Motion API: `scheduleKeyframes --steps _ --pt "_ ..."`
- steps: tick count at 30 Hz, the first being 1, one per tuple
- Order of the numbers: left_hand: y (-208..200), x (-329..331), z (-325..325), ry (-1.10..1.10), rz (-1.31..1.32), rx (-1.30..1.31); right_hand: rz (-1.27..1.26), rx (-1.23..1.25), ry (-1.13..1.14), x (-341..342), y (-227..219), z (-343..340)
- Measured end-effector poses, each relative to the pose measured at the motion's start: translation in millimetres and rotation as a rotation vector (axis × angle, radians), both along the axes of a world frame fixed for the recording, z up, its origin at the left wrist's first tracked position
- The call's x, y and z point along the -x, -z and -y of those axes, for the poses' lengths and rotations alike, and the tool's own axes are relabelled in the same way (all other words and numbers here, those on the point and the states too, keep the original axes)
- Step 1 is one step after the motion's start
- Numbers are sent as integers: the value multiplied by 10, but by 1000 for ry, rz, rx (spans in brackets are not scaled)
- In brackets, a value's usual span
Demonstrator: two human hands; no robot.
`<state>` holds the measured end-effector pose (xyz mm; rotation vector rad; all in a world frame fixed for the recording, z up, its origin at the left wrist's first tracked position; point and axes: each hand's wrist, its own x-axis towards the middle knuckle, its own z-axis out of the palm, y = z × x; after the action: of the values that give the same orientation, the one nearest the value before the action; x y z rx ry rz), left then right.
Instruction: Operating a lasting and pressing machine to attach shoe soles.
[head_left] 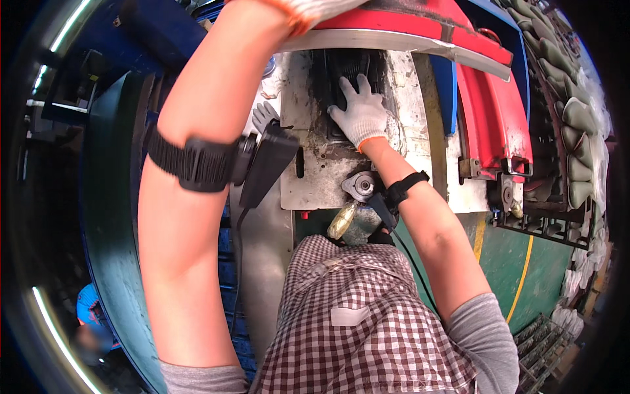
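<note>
My spread right hand [362, 117] rests on the dark plate [348, 64] beyond the worktop's near edge [312, 200]; I can't tell how my left hand [323, 6] grips.

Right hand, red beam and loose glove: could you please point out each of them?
Right hand [364, 115]: head view, on its gloved back.
Red beam [407, 23]: head view, on its red surface, near the middle.
Loose glove [265, 117]: head view, on its visible middle.
</note>
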<state>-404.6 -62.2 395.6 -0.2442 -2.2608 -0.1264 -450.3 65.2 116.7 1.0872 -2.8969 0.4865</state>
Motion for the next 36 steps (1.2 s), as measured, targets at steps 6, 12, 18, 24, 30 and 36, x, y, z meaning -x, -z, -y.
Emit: scheduleKeyframes --steps 6,12,18,24,30,36 --pt "-347 55 -63 26 297 46 210 324 -102 259 148 -359" --pt "-147 -99 -375 123 1195 -467 308 626 128 -363 364 -1856" --pt "776 -270 -689 152 1252 -317 1012 500 -14 -1133 585 -2694" --pt "1828 -568 -926 -5 1166 -258 1855 218 -238 -1223 447 -2165" --pt "1961 -579 -998 -79 1153 -234 2517 787 -124 -1414 381 -1612" --pt "1986 -633 -1059 -117 1148 -248 2459 522 47 -1172 339 -2007"
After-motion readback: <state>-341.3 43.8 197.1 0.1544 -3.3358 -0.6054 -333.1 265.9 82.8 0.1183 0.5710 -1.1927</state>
